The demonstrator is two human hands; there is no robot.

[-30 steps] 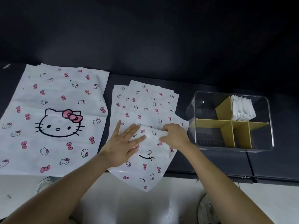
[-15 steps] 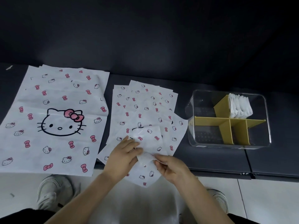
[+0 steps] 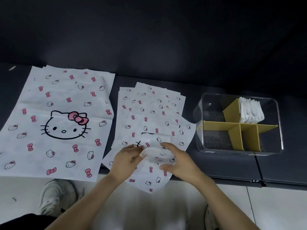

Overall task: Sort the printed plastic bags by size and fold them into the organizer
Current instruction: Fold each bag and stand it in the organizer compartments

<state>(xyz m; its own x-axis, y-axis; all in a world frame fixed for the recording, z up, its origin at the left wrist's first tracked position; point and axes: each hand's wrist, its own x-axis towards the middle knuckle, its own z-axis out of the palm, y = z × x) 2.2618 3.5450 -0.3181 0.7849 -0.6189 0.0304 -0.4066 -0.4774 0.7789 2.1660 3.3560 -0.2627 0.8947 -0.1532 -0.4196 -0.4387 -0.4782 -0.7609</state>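
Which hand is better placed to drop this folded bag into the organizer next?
Right, probably. Both hands grip the folded bag, but the right hand lies nearer the organizer, which stands on that side. The left hand would have to reach across.

dark table [image 3: 232, 166] | grey shoe [image 3: 54, 196] on pale floor [image 3: 274, 209] | dark wall [image 3: 149, 39]

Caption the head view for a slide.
Left hand and right hand fold a small printed bag over the small-bag pile; folded bags sit in the clear organizer's rear compartment.
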